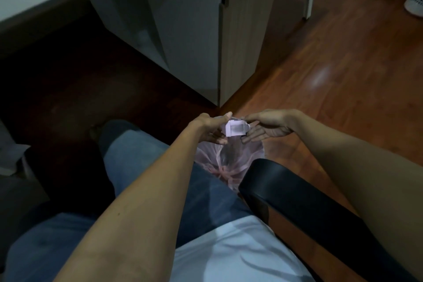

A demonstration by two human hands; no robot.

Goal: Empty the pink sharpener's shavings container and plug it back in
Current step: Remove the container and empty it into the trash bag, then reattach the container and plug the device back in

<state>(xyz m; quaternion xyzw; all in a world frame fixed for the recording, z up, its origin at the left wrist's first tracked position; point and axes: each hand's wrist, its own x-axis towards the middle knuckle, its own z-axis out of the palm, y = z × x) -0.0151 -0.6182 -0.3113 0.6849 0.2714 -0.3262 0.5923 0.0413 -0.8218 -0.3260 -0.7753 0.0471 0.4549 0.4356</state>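
Both hands out over bin bag [229,162], at 12 o'clock from lap. Left hand [209,128] pinches pink sharpener [235,129]; right hand [266,127] touches its other end, fingers loose. Best: keep it right above bag, tip slow, tap softly.

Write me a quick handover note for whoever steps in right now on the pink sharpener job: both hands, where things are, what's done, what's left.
Left hand: gripping the small pale pink plastic sharpener piece from its left side.
Right hand: fingers spread at the piece's right side, touching it; whether they grip is unclear.
Position: the piece is held over the pink translucent plastic bin bag on the floor, beside the black chair armrest.
Done: the piece has been brought over the bag. Too blurred to tell whether shavings are already out.
Left: confirm the container is empty, then plug it back in.
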